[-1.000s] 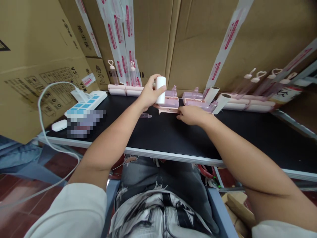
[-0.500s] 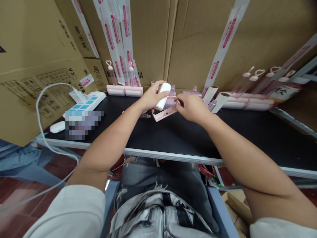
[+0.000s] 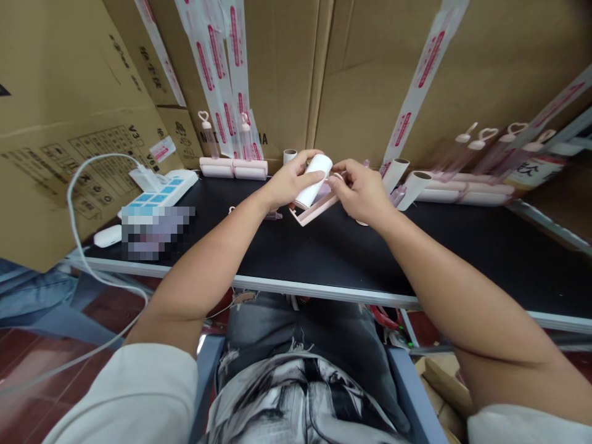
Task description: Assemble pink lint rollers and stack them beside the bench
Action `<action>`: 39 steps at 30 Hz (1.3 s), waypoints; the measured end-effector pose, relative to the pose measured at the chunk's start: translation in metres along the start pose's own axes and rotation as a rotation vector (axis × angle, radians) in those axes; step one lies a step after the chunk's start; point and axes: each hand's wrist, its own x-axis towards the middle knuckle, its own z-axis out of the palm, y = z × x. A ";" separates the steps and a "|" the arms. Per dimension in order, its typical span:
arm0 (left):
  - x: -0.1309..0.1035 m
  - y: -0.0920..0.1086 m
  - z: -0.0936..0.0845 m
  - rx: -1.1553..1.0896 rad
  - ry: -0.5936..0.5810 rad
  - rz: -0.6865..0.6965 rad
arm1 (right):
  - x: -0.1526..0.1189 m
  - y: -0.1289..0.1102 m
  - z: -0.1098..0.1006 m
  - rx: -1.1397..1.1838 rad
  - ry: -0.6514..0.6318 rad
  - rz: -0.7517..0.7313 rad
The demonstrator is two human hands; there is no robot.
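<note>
My left hand (image 3: pixel 289 184) is closed around a white roll (image 3: pixel 315 177), which looks like a lint roller refill and leans up to the right. Just below and beside the roll is an open pink plastic casing (image 3: pixel 311 214), its near left corner showing under my left fingers. My right hand (image 3: pixel 363 191) has its fingertips pinched at the casing's right end, close to the top of the roll. How far the roll lies inside the casing cannot be made out, as the fingers cover part of it. A pink rounded piece peeks out under my right hand.
Two cardboard-cored white rolls (image 3: pixel 414 188) lean to the right of my hands; another white roll (image 3: pixel 290 155) stands behind. Pink lint rollers (image 3: pixel 234 168) with heart-topped handles line the back left, more (image 3: pixel 462 190) at right. A power strip (image 3: pixel 160 194) lies left. Cardboard (image 3: pixel 361 80) walls the back.
The white roll and pink casing have shifted slightly right, and the casing has turned to a steeper slant. My right fingers have moved up beside the roll's upper end.
</note>
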 end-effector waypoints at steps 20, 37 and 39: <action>-0.010 0.002 0.016 0.055 -0.138 -0.008 | -0.002 0.003 0.013 0.200 0.232 0.006; -0.014 0.022 0.018 0.178 -0.203 -0.034 | 0.007 0.000 0.019 0.405 0.275 0.078; -0.014 0.022 0.017 0.192 -0.224 -0.012 | 0.006 -0.002 0.020 0.406 0.270 0.083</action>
